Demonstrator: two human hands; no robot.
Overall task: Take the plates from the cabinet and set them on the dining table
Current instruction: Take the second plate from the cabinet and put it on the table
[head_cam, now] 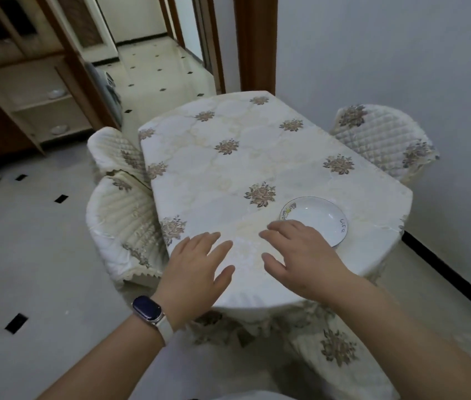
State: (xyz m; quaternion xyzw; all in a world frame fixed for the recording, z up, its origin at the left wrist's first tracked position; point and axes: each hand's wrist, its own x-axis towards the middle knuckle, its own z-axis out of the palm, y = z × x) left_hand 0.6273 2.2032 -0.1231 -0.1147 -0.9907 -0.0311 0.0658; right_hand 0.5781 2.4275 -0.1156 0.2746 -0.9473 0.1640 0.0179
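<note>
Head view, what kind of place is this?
Probably a home dining room: a cloth-covered table with a plate on it, padded chairs beside it, and an open cabinet holding more dishes.

one view only: a wide-angle camera at head height, facing forward and steeply down. it stands close to the near end of the surface, which runs away toward the upper middle of the view. the left hand and right hand reach in from the bottom edge and lie near centre. the cabinet sits far off at upper left. the floor shows on both sides of the surface.
</note>
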